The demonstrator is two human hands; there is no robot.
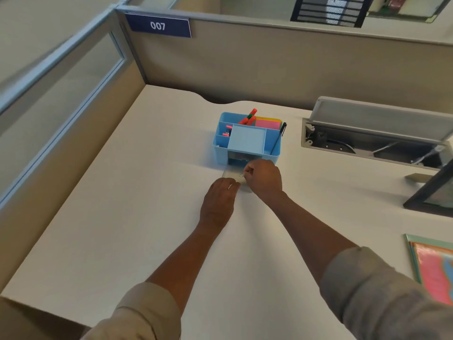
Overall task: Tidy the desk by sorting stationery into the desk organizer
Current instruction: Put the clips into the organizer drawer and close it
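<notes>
A light blue desk organizer (247, 141) stands on the white desk. It holds red and green markers (249, 117), pink and yellow sticky notes (267, 123), a black pen (282, 132) and a small pink item (227, 131) in the left slot. Its clear drawer (232, 172) is pulled out toward me. My right hand (263, 177) hovers over the drawer, pinching a small wire paper clip (242, 174) between its fingertips. My left hand (219, 200) rests at the drawer's front edge with its fingers curled on it.
An open cable hatch (367, 141) with a raised lid lies to the right of the organizer. A dark monitor base (431, 192) and a colourful notebook (434, 268) sit at the right edge. Cubicle partitions (245, 62) wall in the back and left.
</notes>
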